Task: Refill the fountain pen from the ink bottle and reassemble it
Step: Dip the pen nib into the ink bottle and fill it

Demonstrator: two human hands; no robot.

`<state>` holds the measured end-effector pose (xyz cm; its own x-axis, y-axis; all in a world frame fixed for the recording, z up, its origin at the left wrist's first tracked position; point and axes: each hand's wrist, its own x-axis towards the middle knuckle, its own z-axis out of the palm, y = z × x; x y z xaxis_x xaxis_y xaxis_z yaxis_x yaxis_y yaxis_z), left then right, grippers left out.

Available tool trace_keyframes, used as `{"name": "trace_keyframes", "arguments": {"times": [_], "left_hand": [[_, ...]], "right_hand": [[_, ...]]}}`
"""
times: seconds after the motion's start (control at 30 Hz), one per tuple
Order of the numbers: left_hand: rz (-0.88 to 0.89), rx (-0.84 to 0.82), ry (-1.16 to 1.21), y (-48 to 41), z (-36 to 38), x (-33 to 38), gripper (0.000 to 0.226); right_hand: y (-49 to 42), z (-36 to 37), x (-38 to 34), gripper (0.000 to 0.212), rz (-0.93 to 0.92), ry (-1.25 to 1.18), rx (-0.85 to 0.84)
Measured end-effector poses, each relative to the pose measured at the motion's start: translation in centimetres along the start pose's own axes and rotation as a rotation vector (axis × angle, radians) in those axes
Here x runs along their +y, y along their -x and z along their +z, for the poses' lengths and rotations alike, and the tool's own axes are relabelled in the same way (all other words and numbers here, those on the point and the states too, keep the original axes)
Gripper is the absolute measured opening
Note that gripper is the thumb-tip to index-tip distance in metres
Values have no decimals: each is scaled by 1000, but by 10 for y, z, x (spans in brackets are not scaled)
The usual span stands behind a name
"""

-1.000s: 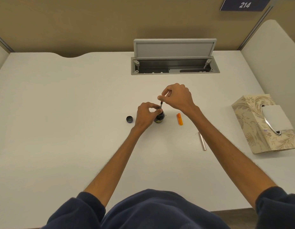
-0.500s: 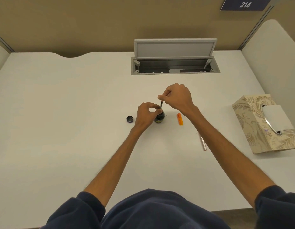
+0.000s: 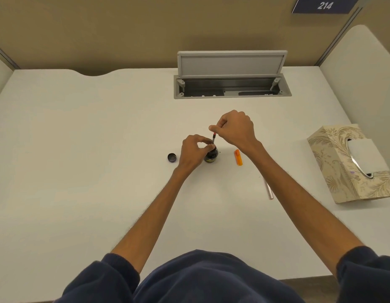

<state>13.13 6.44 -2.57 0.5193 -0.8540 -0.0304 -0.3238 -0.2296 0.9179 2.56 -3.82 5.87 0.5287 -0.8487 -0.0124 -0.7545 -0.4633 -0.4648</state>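
Observation:
A small dark ink bottle [image 3: 211, 156] stands open in the middle of the white desk [image 3: 80, 149]. My left hand [image 3: 193, 153] wraps it from the left, fingertips at its mouth. A thin pen converter section [image 3: 213, 138] stands upright with its lower end in the bottle. My right hand [image 3: 235, 129] pinches its top end between thumb and fingers. The bottle's dark cap [image 3: 172, 157] lies to the left. An orange pen part [image 3: 238, 157] lies to the right. A slim silver pen barrel [image 3: 268, 190] lies further right, partly under my right forearm.
A patterned tissue box [image 3: 351, 162] sits at the desk's right edge. An open grey cable hatch [image 3: 231, 75] is set in the desk behind the hands. Partition walls close off the back and right side.
Almost nothing has moved. My right hand has shifted very slightly at the top of the pen section; the left hand stays on the bottle.

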Motion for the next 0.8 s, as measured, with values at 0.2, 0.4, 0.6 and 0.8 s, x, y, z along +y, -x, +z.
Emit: {"name": "trace_keyframes", "arguments": {"times": [0.2,0.4,0.6,0.8], "left_hand": [[-7,-4,6,1,1,0,12],[2,-5,3,1,0,0,10],[-1,-2,10,1,0,1,11],[5,-1,6,0,1,-1,11]], "right_hand": [[1,-4,1,23,-45,-26,-45],[-1,-1,-1,32,4,18,2],[2,-2,-1,34,-26,-9,-11],[0,-3,-1,21,-46,-1,-26]]}}
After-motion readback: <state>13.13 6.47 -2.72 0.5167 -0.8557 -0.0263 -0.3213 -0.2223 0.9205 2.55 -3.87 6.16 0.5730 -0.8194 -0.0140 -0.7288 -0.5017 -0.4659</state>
